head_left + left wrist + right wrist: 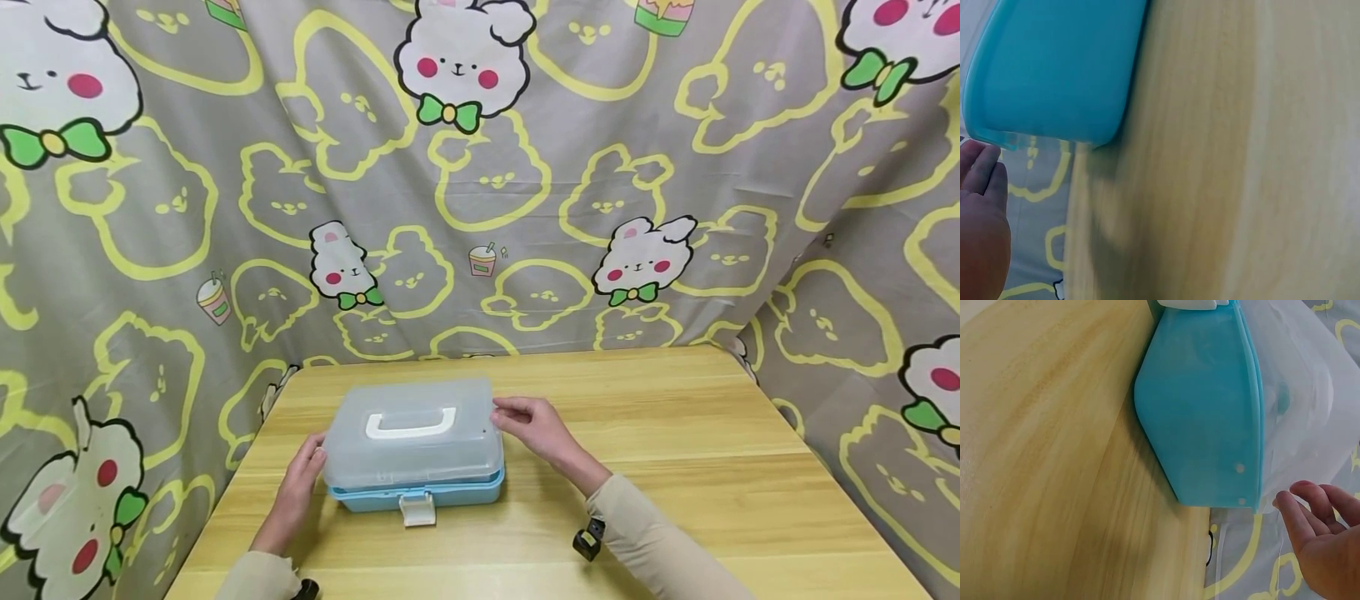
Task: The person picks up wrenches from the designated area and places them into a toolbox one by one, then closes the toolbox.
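Note:
A storage box with a light blue base (465, 493) and a frosted see-through lid (375, 467) sits left of centre on the table. On the lid's top lies a white carrying handle (411, 431). The white latch (417, 510) at the front is flipped outward. My left hand (294, 487) is at the lid's left end, its fingers fairly straight along it. At the right end, my right hand (536, 429) has its fingertips right at the lid's edge. The right wrist view shows those fingers (1294, 522) loosely bent beside the clear lid (1300, 425).
The wooden table (675, 467) extends to the right of the box and in front of it. A grey curtain (525, 325) with cartoon rabbits hangs behind and along both sides. A black band device (588, 540) is on the right wrist.

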Demonstrator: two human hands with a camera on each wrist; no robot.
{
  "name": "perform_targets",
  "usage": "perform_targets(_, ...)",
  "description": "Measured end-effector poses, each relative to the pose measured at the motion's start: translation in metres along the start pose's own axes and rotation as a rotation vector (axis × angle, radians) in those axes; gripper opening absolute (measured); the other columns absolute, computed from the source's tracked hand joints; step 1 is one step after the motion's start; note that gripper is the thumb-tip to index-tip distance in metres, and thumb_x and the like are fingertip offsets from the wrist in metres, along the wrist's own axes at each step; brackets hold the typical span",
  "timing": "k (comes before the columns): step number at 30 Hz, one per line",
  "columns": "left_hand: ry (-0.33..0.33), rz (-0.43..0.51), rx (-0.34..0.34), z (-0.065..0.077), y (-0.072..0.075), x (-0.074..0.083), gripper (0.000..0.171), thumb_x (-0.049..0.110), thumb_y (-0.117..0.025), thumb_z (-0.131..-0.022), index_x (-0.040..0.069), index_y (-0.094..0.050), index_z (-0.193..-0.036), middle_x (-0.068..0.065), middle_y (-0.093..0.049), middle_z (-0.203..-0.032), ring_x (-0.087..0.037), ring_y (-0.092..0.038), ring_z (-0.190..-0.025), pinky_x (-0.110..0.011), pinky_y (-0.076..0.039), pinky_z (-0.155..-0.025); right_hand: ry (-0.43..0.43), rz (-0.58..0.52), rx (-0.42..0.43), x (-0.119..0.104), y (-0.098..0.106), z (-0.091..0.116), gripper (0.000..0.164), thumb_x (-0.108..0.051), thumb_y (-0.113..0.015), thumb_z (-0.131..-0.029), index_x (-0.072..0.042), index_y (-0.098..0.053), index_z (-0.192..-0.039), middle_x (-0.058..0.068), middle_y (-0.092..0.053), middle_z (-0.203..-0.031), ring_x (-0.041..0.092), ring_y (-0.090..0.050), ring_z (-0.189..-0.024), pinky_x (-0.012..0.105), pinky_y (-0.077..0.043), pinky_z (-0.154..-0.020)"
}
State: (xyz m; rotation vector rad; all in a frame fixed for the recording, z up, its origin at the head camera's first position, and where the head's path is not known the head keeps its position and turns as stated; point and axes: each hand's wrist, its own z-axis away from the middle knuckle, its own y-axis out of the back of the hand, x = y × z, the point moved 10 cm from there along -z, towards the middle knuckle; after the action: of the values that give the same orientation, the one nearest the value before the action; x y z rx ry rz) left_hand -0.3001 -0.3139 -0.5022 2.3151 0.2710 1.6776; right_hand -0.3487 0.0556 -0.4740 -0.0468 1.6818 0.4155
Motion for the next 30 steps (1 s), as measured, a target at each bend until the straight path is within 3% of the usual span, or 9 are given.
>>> perform_targets(11, 0.027, -0.005, -0.003, 0.005, 0.0, -0.009, 0.042, 0.019, -0.029, -0.114, -0.005, -0.047, -0.143, 0.017, -0.056, -0.132, 0.005, -0.049, -0.125, -0.007, -0.036, -0.101, -0.008, -0.012, -0.014, 0.003, -0.003, 0.002, 0.047, -0.019, -0.071, -0.099, 0.008, -0.061, -0.137, 0.022, -0.072, -0.122, 0.03, -0.071, -0.113, 0.036, -0.06, -0.095)
perform_targets(16, 0.057, -0.015, 0.002, 0.006, -0.001, -0.01, 0.042, 0.021, -0.032, -0.113, -0.001, -0.049, -0.144, 0.015, -0.058, -0.132, 0.003, -0.05, -0.124, -0.009, -0.036, -0.101, -0.006, -0.031, -0.027, 0.005, -0.003, 0.002, 0.049, -0.017, -0.072, -0.098, 0.008, -0.061, -0.139, 0.023, -0.071, -0.123, 0.033, -0.07, -0.116, 0.033, -0.059, -0.095)
perform_targets(30, 0.065, -0.029, 0.015, 0.008, -0.002, -0.012, 0.04, 0.019, -0.035, -0.112, -0.003, -0.05, -0.142, 0.017, -0.058, -0.13, 0.005, -0.051, -0.122, -0.007, -0.035, -0.101, 0.001, -0.037, -0.039, 0.007, -0.004, 0.003, 0.049, -0.014, -0.073, -0.097, 0.009, -0.06, -0.139, 0.025, -0.07, -0.123, 0.036, -0.069, -0.116, 0.028, -0.06, -0.092)
